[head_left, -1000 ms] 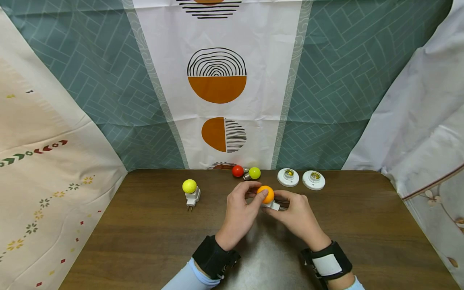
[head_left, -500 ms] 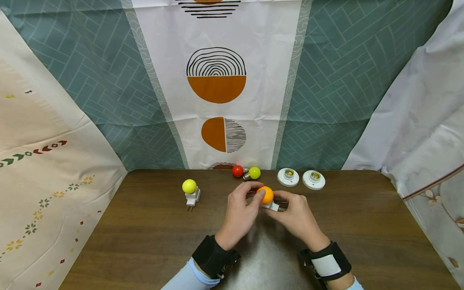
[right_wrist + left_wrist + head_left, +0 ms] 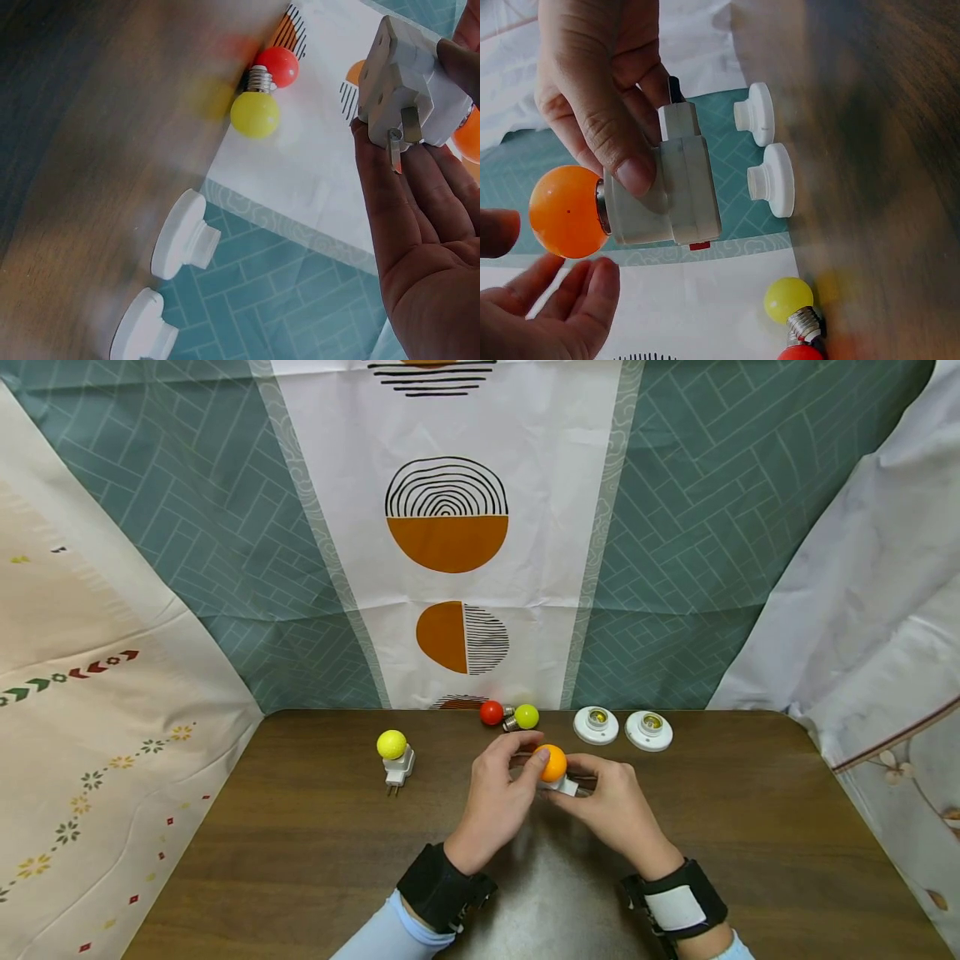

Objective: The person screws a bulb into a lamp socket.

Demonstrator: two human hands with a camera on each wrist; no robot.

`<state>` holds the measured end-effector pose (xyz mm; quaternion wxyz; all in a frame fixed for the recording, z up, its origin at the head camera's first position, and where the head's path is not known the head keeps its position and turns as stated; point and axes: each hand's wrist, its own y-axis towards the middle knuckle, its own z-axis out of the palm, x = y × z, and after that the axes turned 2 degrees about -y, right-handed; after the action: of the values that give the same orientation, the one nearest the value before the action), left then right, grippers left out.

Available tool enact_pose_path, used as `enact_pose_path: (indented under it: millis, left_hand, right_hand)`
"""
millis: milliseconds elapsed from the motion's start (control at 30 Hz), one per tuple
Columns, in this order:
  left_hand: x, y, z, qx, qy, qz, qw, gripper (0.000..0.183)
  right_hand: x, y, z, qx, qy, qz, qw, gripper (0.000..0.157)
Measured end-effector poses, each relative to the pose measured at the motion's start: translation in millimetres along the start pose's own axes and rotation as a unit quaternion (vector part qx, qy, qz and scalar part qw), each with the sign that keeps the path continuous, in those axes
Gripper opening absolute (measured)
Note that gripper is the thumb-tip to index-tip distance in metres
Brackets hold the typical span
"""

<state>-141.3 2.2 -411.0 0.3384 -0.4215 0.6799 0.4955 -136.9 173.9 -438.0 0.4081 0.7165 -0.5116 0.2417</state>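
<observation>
Orange bulb in the plug socket, a sliver of metal showing

Closest in, it's all hands: the right hand has the plug socket pinched between thumb and fingers, holding it above the table, and the right wrist view catches two metal prongs poking out. Here's the left hand, thumb and fingers loosely around the orange bulb. The left wrist view shows a gap at the thumb, so no firm pinch; whether a fingertip touches, I can't tell. A narrow metal collar shows at the socket's mouth: mostly in, I'd judge, perhaps just short of fully seated.

Off to the left, one pair looks done: a yellow bulb sits on its own white plug unit. Towards the back edge, the rest looks unstarted: a red bulb and a yellow-green bulb lie close together, and to their right a round base and a second round base have no bulbs in them. Beyond hangs the patterned cloth.
</observation>
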Motion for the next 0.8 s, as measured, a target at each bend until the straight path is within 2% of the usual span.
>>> enact_pose_path:
  millis: [333, 800]
  left_hand:
    - [0.5, -2.2, -0.2, -0.014, 0.020, -0.029, 0.9993, 0.034]
    - [-1.4, 0.3, -2.0, 0.009, 0.023, -0.017, 0.9995, 0.027]
  right_hand:
    - [0.5, 0.9, -0.3, 0.001, -0.014, 0.006, 1.000, 0.041]
    - [2.5, 2.6, -1.7, 0.008, -0.024, 0.002, 1.000, 0.043]
